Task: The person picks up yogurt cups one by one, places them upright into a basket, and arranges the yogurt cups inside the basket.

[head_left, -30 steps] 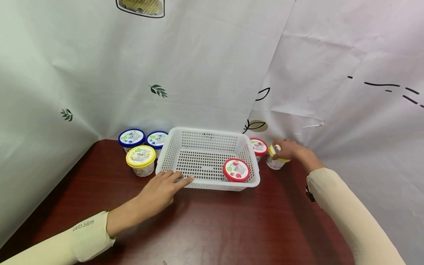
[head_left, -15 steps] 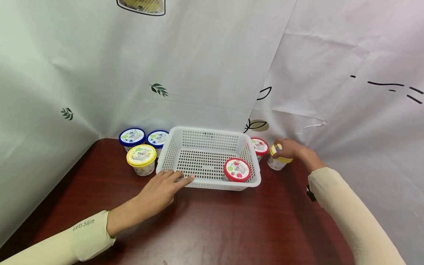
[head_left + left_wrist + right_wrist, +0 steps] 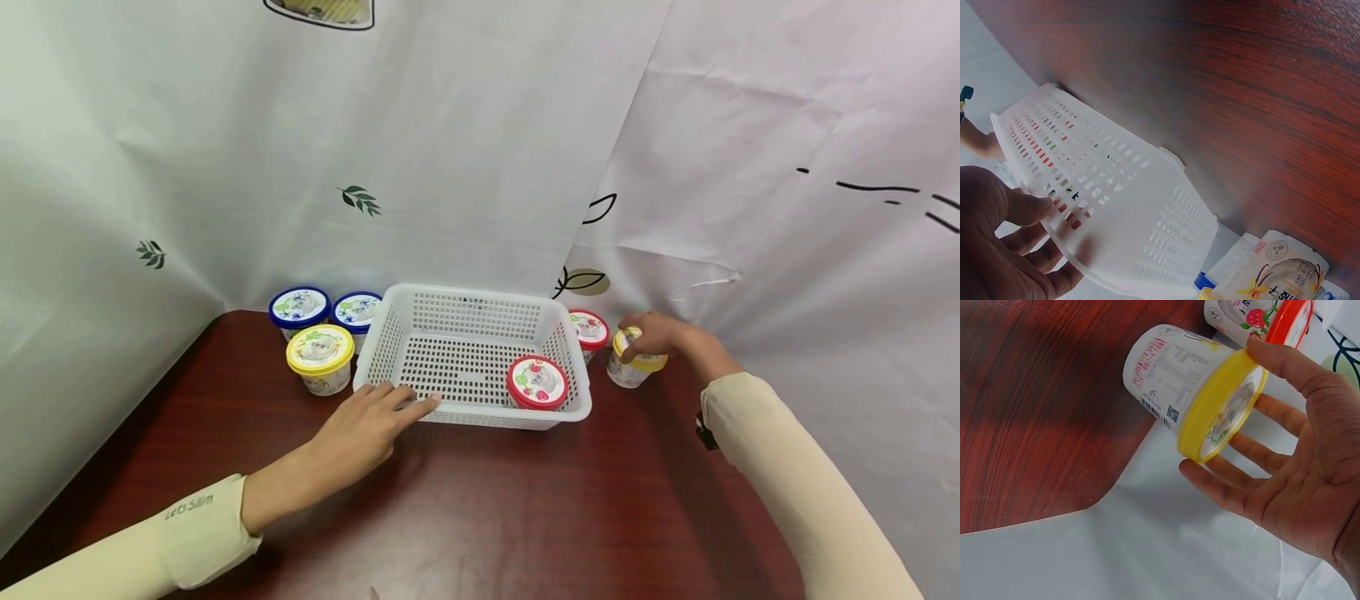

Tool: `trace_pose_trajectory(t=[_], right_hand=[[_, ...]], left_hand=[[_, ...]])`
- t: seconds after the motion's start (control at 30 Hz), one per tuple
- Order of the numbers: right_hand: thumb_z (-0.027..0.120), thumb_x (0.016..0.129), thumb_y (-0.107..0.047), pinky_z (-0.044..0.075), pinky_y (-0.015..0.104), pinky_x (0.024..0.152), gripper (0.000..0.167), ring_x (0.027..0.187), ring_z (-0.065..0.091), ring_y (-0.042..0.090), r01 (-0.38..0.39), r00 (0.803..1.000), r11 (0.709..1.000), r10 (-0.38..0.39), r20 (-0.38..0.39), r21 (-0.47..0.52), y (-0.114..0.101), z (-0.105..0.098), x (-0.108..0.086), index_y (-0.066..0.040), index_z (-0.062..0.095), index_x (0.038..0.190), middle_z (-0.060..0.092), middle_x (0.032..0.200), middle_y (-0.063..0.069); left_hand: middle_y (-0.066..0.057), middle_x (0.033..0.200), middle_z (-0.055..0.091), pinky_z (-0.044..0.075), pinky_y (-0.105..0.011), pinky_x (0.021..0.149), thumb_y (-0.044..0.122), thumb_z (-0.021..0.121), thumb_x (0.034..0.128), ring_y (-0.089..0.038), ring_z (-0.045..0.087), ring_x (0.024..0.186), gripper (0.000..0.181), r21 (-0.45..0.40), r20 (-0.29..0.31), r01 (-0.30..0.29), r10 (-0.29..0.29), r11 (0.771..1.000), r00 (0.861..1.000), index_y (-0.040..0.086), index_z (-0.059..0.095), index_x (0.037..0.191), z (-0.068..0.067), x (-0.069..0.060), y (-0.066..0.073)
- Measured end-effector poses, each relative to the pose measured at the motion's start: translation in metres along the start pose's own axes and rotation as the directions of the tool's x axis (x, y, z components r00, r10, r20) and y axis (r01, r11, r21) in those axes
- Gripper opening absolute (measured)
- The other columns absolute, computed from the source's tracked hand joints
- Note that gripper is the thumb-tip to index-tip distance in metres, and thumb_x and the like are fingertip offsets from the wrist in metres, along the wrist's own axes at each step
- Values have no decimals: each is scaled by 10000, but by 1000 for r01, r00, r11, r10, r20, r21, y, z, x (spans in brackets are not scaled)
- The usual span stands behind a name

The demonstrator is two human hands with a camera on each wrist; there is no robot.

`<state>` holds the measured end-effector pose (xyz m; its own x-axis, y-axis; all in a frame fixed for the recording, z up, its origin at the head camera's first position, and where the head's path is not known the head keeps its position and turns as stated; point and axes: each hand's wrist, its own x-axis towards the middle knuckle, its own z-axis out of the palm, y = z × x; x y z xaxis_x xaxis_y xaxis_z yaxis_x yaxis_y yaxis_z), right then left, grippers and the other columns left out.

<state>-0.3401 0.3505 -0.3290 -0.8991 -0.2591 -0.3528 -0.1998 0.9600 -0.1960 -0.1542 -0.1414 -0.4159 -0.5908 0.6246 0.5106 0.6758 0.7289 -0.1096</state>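
At the right of the head view, my right hand [image 3: 654, 335] reaches down over a white paper tub with a yellow lid [image 3: 628, 372]. In the right wrist view, its thumb and fingers spread round the edge of the yellow lid [image 3: 1205, 412] and hold it. My left hand [image 3: 363, 429] holds the near left rim of a white plastic basket [image 3: 472, 414], thumb against the outer wall in the left wrist view. Inside the basket's near right corner stands a red-lidded tub [image 3: 537, 383]. Another red-lidded tub [image 3: 588, 330] sits between the basket and my right hand.
Left of the basket stand two blue-lidded tubs [image 3: 299, 307] and a yellow-lidded tub [image 3: 321, 360]. A white printed cloth [image 3: 465, 150] hangs close behind the dark red wooden table [image 3: 487, 500] and along its sides.
The head view has shifted very slightly. Both hands keep their hold, and the tubs and basket show no clear movement.
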Motion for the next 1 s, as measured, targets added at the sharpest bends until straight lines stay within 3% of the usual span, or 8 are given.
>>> trace_pose_trajectory(t=[0.13, 0.47, 0.63, 1.0], right_hand=[[841, 915, -303, 622, 579, 955, 840, 1277, 599, 476, 1, 1000, 999, -2, 29, 35, 0, -1, 0, 43, 511, 1605, 527, 1581, 384], [882, 917, -266, 633, 618, 1003, 855, 1360, 584, 473, -28, 993, 995, 16, 117, 99, 0, -9, -2, 18, 507, 1630, 470, 1626, 371], [893, 907, -212, 637, 606, 987, 847, 1376, 559, 485, 11, 990, 997, -21, 138, 72, -6, -17, -11, 42, 516, 1622, 447, 1647, 396], [917, 889, -251, 601, 586, 1041, 839, 1380, 559, 463, 72, 989, 997, -71, 132, -4, -21, -31, -21, 11, 563, 1603, 538, 1617, 337]], left_hand=[[-37, 1123, 768, 586, -424, 801, -100, 818, 770, -266, 687, 925, 710, -4, 1, -1, 1, 1000, 1000, 195, 779, 1415, 0, 1, 0], [-42, 1130, 770, 586, -429, 800, -109, 814, 764, -268, 688, 928, 723, -5, 3, 3, -3, 1000, 1000, 194, 776, 1420, -2, 0, 0], [-44, 1137, 769, 582, -433, 802, -108, 810, 758, -265, 690, 930, 745, -12, 6, 0, 0, 1000, 1000, 197, 768, 1436, -4, 1, 0], [-47, 1130, 776, 599, -440, 825, -100, 805, 774, -272, 706, 947, 708, 1, 10, 3, -3, 1000, 1000, 190, 776, 1419, -3, 0, 0]])
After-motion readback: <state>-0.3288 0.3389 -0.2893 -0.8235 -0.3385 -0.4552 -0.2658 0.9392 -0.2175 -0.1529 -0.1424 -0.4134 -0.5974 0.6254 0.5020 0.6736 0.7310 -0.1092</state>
